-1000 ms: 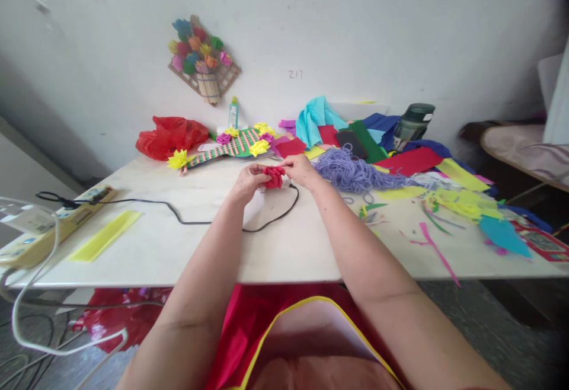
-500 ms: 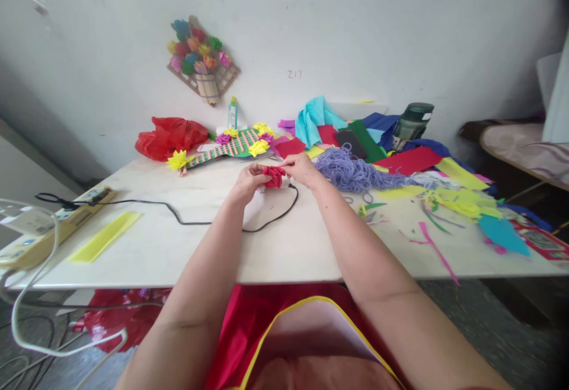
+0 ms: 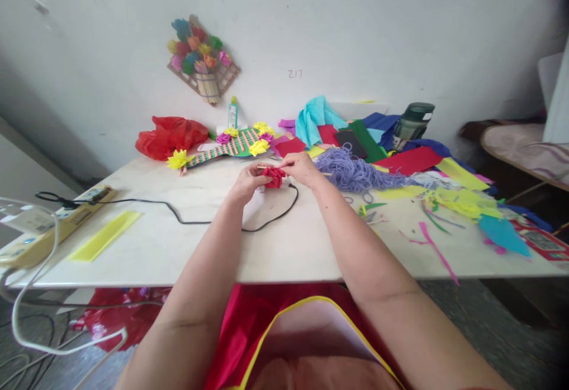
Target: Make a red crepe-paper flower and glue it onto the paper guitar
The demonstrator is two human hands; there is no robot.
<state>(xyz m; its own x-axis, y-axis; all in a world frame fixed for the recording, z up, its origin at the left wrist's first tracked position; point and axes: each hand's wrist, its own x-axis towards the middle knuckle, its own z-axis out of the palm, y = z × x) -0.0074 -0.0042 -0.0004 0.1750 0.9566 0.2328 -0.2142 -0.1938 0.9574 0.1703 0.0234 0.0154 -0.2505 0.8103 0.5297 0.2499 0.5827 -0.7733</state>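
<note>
Left hand (image 3: pixel 249 182) and right hand (image 3: pixel 302 169) both pinch a crumpled red paper flower (image 3: pixel 274 176), steadying it above the white table (image 3: pixel 284 242).

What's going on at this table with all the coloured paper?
A person holds a small red paper flower between both hands, left hand and right hand, above the white table. A thin stick seems to run through the fingers. A black cable lies under the hands, purple yarn and paper scraps lie to the right, and a woven piece with paper flowers lies behind.
</note>
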